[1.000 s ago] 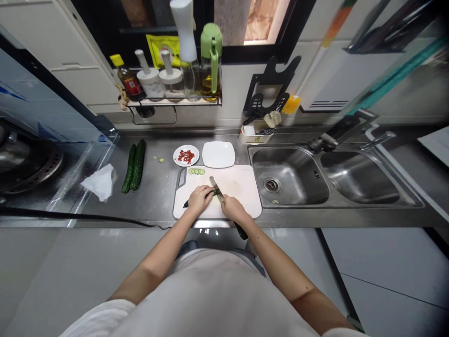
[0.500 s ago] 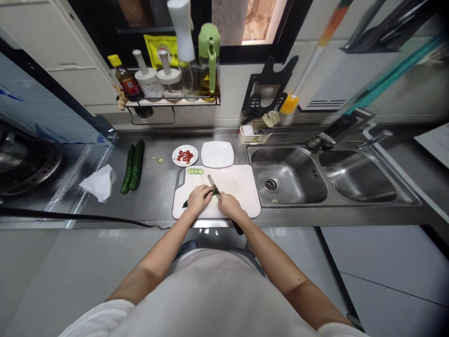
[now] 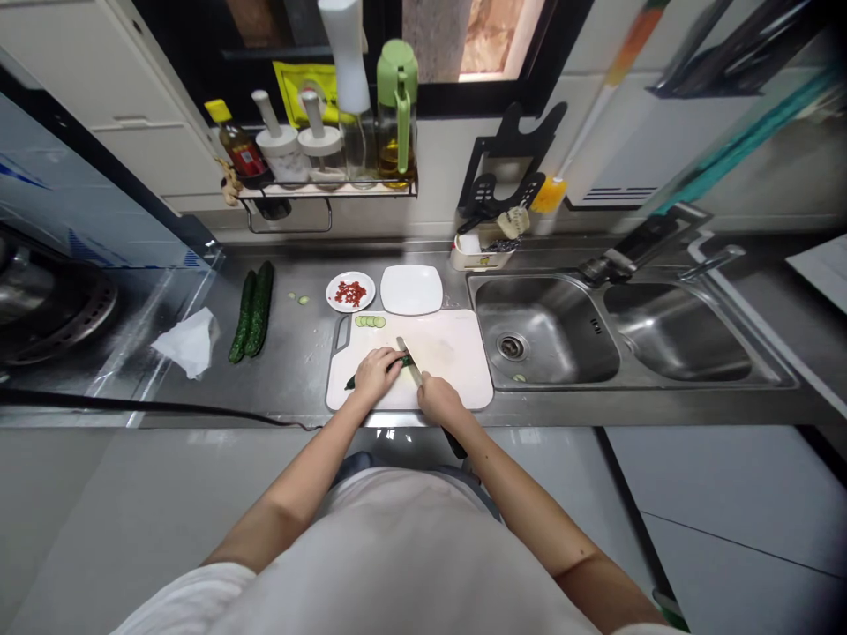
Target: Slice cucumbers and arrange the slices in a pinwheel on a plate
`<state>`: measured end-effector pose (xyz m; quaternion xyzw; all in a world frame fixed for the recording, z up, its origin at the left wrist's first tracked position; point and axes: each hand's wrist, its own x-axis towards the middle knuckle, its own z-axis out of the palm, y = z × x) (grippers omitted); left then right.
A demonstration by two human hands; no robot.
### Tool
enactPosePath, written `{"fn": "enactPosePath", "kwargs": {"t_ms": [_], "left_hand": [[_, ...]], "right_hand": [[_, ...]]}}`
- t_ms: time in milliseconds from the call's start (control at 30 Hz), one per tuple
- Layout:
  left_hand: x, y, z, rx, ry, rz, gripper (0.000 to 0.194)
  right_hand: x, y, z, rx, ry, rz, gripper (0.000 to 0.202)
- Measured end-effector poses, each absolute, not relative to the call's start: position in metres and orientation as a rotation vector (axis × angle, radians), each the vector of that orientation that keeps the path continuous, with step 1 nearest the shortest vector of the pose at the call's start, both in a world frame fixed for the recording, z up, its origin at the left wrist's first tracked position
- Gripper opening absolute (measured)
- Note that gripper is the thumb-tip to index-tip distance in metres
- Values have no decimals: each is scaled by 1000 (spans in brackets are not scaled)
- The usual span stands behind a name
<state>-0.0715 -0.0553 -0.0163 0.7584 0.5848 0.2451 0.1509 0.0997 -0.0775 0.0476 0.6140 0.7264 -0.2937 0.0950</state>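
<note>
My left hand (image 3: 376,374) is closed over a dark green cucumber (image 3: 350,383) on the white cutting board (image 3: 456,353), and the fingers hide most of it. In my right hand (image 3: 438,399) is a knife (image 3: 415,370), its blade lying against the cucumber's right end, beside my left fingertips. The black handle sticks out below my right wrist. A short row of cucumber slices (image 3: 371,322) lies at the board's upper left. Behind the board stand a white plate with chopped red pieces (image 3: 350,308) and a square white plate (image 3: 411,289).
Two whole cucumbers (image 3: 251,313) and a crumpled white tissue (image 3: 189,343) lie on the steel counter to the left. A double sink (image 3: 549,331) adjoins the board's right side. Above hangs a rack (image 3: 324,190) of bottles and jars. A black cable (image 3: 198,408) runs along the front edge.
My right hand and the knife have shifted slightly right and toward me, the blade drawn back along the cucumber. My left hand stays on the cucumber.
</note>
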Motion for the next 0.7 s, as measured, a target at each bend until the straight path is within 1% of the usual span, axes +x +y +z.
{"fn": "enactPosePath", "kwargs": {"t_ms": [433, 700], "left_hand": [[-70, -56, -12, 2168, 1680, 703, 24], [-70, -56, -14, 2184, 1686, 710, 24]], "right_hand": [[87, -62, 53, 1838, 2162, -869, 35], [80, -54, 45, 1869, 2210, -867, 35]]}}
